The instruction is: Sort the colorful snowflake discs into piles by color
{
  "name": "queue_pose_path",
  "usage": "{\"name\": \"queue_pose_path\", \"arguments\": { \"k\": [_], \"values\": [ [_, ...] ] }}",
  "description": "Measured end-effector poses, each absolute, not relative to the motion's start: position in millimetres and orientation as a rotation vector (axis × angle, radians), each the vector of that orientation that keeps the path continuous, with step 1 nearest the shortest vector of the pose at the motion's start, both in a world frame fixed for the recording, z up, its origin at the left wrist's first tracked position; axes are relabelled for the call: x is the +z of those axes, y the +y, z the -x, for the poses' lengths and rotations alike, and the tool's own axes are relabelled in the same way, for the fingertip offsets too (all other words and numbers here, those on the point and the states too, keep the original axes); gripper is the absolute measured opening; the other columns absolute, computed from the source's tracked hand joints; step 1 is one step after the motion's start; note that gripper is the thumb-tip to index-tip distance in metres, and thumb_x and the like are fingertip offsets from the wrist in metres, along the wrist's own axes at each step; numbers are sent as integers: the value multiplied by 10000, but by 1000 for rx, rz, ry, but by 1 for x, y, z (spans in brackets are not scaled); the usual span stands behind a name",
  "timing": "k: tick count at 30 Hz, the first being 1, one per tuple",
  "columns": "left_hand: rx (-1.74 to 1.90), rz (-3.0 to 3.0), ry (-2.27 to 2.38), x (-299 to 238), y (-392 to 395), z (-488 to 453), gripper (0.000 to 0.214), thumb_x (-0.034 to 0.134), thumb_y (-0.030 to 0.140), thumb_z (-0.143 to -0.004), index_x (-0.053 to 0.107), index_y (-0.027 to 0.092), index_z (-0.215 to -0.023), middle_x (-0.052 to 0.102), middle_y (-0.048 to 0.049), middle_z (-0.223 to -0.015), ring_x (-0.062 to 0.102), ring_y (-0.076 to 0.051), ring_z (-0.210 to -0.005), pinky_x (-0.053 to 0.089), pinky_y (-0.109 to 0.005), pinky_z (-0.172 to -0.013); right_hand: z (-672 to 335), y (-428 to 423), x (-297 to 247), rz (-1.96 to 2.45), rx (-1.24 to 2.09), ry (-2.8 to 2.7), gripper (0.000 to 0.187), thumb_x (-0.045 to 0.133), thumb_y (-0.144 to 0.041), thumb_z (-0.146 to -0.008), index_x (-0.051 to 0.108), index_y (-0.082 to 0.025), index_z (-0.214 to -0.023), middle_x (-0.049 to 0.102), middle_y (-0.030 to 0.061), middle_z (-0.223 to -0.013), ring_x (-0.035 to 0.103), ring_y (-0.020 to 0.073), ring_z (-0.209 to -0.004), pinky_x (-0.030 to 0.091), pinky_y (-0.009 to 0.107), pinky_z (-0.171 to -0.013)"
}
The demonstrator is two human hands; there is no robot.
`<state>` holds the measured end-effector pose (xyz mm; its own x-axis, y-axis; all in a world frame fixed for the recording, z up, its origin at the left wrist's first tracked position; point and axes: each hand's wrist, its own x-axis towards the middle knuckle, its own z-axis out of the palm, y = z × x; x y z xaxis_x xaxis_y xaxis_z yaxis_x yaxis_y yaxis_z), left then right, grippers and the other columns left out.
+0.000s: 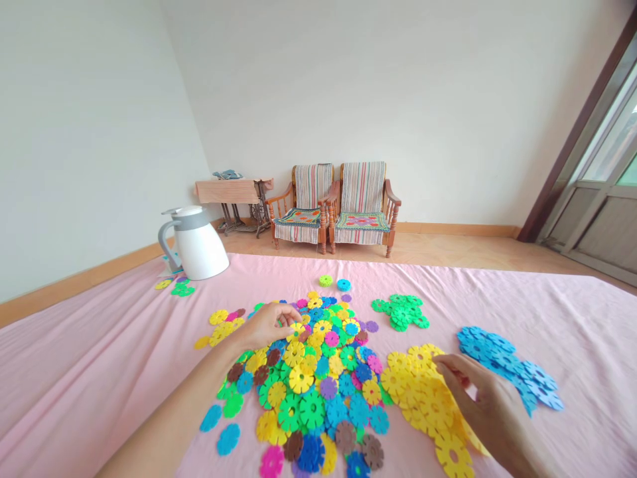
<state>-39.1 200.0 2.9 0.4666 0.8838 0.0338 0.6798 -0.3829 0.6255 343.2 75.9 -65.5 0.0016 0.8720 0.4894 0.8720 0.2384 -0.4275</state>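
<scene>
A mixed heap of plastic snowflake discs (pixel 301 378) in many colours lies in the middle of the cloth. My left hand (pixel 271 325) is over the heap's far left side, fingers curled in, tips at a yellow disc; whether they grip it is hidden. To the right is a pile of yellow snowflake discs (pixel 423 392). My right hand (pixel 480 385) rests at this pile's right edge, with thumb and forefinger pinched together over it. Anything between those fingertips is too small to make out. Blue snowflake discs (pixel 507 362) form a pile just beyond my right hand.
Green snowflake discs (pixel 402 311) are grouped behind the yellow pile. Two small stacks, a lime stack (pixel 325 281) and a blue stack (pixel 343 285), stand farther back. A white jug (pixel 202 247) stands at the far left of the pink cloth (pixel 537 302). Two wooden chairs (pixel 361 199) are beyond.
</scene>
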Motion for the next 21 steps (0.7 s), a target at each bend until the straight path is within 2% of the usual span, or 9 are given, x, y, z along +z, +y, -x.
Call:
{"name": "queue_pose_path", "arguments": {
  "k": [9, 17, 21],
  "values": [
    [843, -2021, 1285, 13, 196, 3, 186, 590, 286, -712, 639, 134, -808, 637, -31, -738, 576, -155, -708, 465, -265, -668, -339, 74, -57, 1649, 19, -1764, 301, 417, -389, -895, 667, -230, -844, 685, 1, -724, 623, 139, -598, 478, 215, -569],
    [635, -1980, 938, -13, 160, -105, 105, 582, 173, -708, 655, 133, -772, 639, -23, -698, 583, -131, -649, 466, -227, -610, -342, 72, -58, 1675, 65, -1731, 283, 394, -361, -920, 645, -231, -900, 674, -1, -777, 609, 139, -653, 458, 234, -628],
    [596, -2052, 912, -13, 150, -131, 178, 538, 145, -745, 665, 140, -870, 673, -36, -789, 614, -147, -721, 486, -243, -657, -340, 71, -54, 1668, 80, -1720, 274, 393, -354, -925, 637, -232, -901, 667, -2, -782, 599, 139, -658, 441, 239, -633]
  ]
}}
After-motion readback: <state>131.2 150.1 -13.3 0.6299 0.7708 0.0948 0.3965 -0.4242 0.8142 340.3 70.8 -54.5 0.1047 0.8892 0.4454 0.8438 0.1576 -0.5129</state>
